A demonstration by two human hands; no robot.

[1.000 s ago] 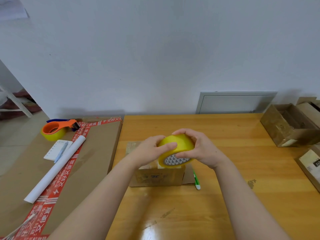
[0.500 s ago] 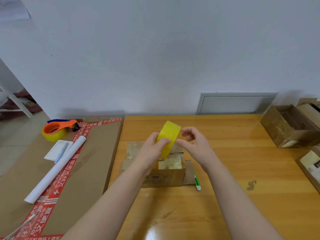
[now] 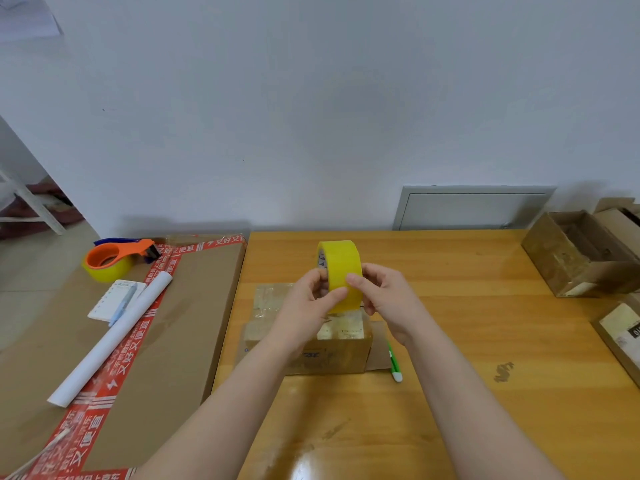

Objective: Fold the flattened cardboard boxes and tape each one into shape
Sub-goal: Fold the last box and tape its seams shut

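A yellow tape roll (image 3: 341,268) stands on edge in the air above a small folded cardboard box (image 3: 311,351) on the wooden table (image 3: 467,393). My left hand (image 3: 304,306) grips the roll, fingers through its core and thumb on its outer face. From the right side my right hand (image 3: 384,296) pinches the roll's outer surface with fingertip and thumb. The box top carries clear tape and a white label, partly hidden by my hands.
A green pen (image 3: 394,363) lies right of the box. A large flat carton (image 3: 156,341) with red printed tape lies left, bearing an orange tape dispenser (image 3: 114,258), a notepad (image 3: 116,299) and a white paper roll (image 3: 110,341). Open cardboard boxes (image 3: 581,254) stand at the right edge.
The roll has turned from lying flat in both hands to standing on edge and has risen a little. My right hand has shifted from cupping it to picking at its outer surface.
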